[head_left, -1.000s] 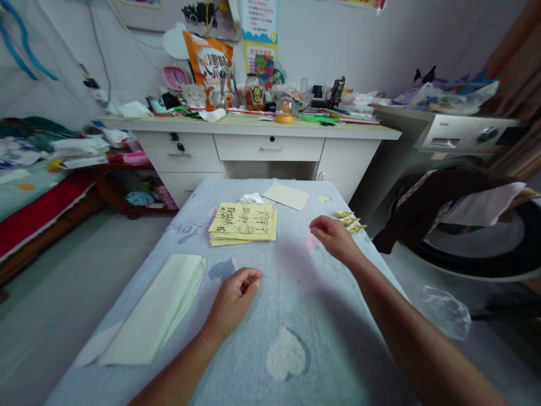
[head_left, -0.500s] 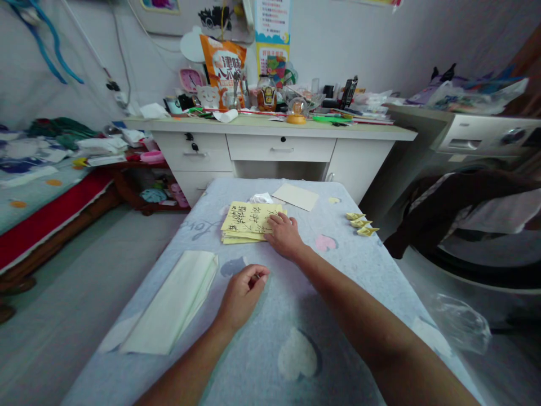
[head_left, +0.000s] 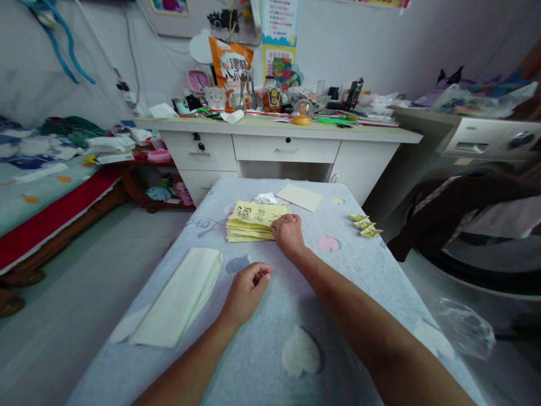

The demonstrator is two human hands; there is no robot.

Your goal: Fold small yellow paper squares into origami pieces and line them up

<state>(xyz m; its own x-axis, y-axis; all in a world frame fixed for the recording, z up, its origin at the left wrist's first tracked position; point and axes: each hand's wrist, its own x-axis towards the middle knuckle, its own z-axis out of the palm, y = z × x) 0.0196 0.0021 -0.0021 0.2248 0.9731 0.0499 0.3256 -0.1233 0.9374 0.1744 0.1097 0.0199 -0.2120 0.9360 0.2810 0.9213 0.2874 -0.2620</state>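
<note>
A stack of yellow paper sheets (head_left: 252,224) with black handwriting lies toward the far side of the cloth-covered table (head_left: 262,361). My right hand (head_left: 289,232) is at the stack's right edge, fingers closed on the paper; how many sheets it grips cannot be seen. Nearer to me, my left hand (head_left: 249,287) rests on the cloth with its fingers curled and thumb against them. Whatever it may hold is hidden. To its left lies a folded pale green-white sheet (head_left: 180,299). Several small folded yellow paper pieces (head_left: 366,225) sit at the right edge.
A cream card (head_left: 299,197) and crumpled white tissue (head_left: 265,198) lie behind the stack. Beyond the table stands a cluttered white desk (head_left: 287,149). At the right is a washing machine (head_left: 473,141) with dark cloth hanging from it. A bed (head_left: 51,192) stands left.
My right hand's fingers have drawn in from lying over the stack to pinching its right edge, and the top paper there has lifted slightly. My left hand looks unchanged. The view has shifted slightly.
</note>
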